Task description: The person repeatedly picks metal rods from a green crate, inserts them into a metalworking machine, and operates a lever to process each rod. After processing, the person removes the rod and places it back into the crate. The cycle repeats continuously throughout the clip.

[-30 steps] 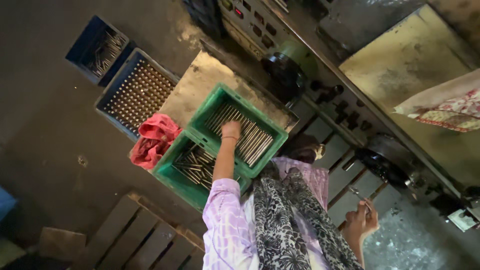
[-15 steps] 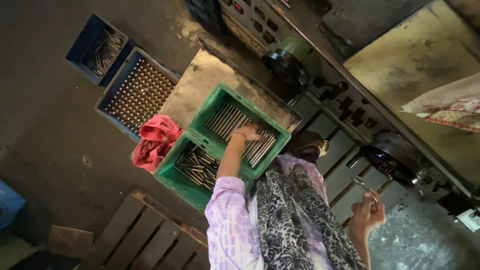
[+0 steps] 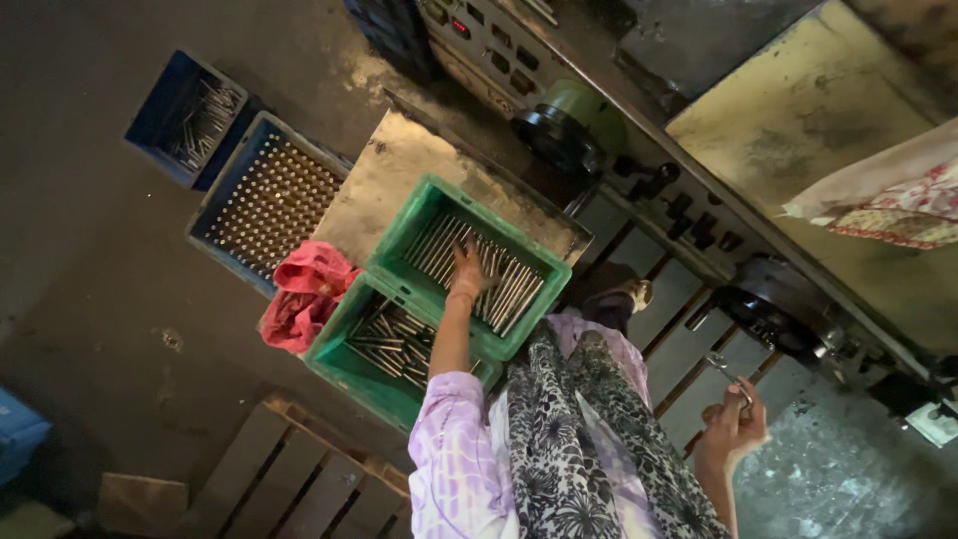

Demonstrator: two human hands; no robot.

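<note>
My left hand (image 3: 466,278) reaches down into the upper green crate (image 3: 403,236) and rests on the loose metal rods (image 3: 506,279) lying in it. Whether its fingers grip a rod is hidden. My lilac sleeve and a black-and-white patterned scarf fill the bottom centre. Off to the right, my right hand (image 3: 730,427) is raised near the machine's front and is closed on a small shiny metal piece (image 3: 734,377) that sticks up from its fingers.
A second green crate (image 3: 351,363) with rods sits under the first, a red cloth (image 3: 303,295) beside it. Two blue crates (image 3: 261,195) (image 3: 188,112) of metal parts stand on the floor at the left. A wooden pallet (image 3: 284,477) lies below. A lathe-like machine (image 3: 599,130) runs along the top right.
My left hand has moved from the crate's near rim deeper onto the rods. My right hand has risen and come closer to the machine. The view has shifted slightly.
</note>
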